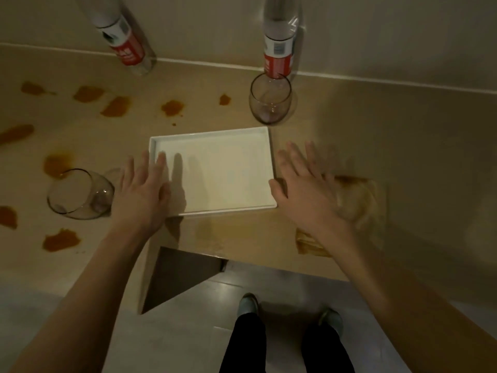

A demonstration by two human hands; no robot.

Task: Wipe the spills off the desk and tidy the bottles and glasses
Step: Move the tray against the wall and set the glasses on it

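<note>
A white rectangular tray [228, 168] lies on the beige desk [376, 135] in front of me. My left hand [142, 189] is open at the tray's left edge, its fingers reaching over the rim. My right hand [306, 189] is open at the tray's right edge, above a stained cloth [360, 205]. One glass [80, 195] lies on its side left of my left hand. Another glass [270, 102] stands upright behind the tray. Two clear bottles with red labels stand by the wall, one at back left [125, 41] and one behind the upright glass [278, 41]. Several orange spills [115, 106] dot the desk's left half.
The desk meets a pale wall at the back. Its front edge [242, 258] runs just below the tray, with a dark gap under it. My feet [248, 305] stand on a tiled floor below. A faint wet smear [209, 232] shows in front of the tray.
</note>
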